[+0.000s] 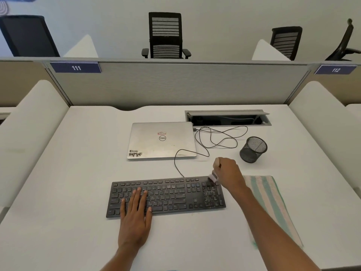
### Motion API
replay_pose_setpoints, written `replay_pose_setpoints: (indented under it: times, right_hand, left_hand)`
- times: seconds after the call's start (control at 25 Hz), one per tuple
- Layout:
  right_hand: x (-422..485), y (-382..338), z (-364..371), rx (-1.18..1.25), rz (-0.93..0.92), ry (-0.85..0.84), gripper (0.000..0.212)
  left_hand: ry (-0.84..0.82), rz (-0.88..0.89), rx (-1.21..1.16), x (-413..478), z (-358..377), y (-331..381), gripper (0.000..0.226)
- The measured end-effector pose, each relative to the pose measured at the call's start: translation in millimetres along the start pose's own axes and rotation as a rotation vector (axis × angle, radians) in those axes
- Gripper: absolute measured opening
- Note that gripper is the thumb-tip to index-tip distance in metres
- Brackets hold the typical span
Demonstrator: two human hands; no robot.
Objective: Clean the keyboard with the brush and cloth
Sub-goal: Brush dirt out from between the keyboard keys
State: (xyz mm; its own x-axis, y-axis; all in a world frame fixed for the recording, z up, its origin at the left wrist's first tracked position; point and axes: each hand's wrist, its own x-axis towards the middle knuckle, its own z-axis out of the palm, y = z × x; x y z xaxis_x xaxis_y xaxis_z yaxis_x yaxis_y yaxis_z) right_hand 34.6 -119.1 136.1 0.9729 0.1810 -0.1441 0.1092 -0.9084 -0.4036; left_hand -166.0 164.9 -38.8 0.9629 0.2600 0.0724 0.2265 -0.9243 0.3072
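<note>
Roughly level across the white desk lies the black keyboard, its long axis running left to right with the right end a little farther from the person, and its cable leaving the far edge toward the laptop. The left hand lies flat on the left half of the keys, fingers straight and pointing away, the palm over the near edge. The right hand is curled round the brush, whose pale handle sticks up out of the fist while the bristle end points down and left onto the far right corner of the keyboard, above the number pad. The brush is blurred, so its exact shape is hard to make out. Just right of the keyboard lies the striped green and pale cloth, its long axis running from far to near and slanting rightward; the right forearm covers its left edge. The key legends are too small to read. The closed silver laptop shows a Dell logo, upside down from this side, a small red-edged sticker above it that cannot be read, and a corner sticker reading something like "WMN". A black mesh cup stands near the right hand. Blue tags on the partition read 111 and 112.
</note>
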Motion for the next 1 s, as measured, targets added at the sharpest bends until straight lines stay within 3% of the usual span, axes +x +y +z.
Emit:
replay_pose_setpoints:
  times: [0.12,0.36,0.56,0.68,0.88,1.0]
  right_hand:
    - [-5.0,4.1,18.0,0.092,0.062,0.117,0.026]
    - [-10.2,10.5,14.8,-0.052,0.123,-0.014,0.023]
    - [-1.5,3.5,11.6,0.074,0.088,0.095,0.027]
    - [-11.6,9.2,22.0,0.109,0.129,0.074,0.036]
    - [-10.2,3.9,14.9,-0.079,0.168,-0.016,0.023]
    - [-6.4,9.5,15.8,0.128,0.151,0.088,0.021]
  left_hand:
    - [0.002,0.001,0.005,0.2,0.2,-0.3,0.063]
    - [0.006,0.002,0.000,0.4,0.0,0.1,0.063]
    - [0.003,0.001,-0.002,-0.9,0.5,-0.6,0.063]
    - [0.002,0.004,0.008,0.2,0.7,-0.8,0.063]
    - [0.004,0.005,0.011,0.3,1.1,-0.1,0.063]
    - [0.005,0.008,0.017,0.1,2.5,-1.0,0.063]
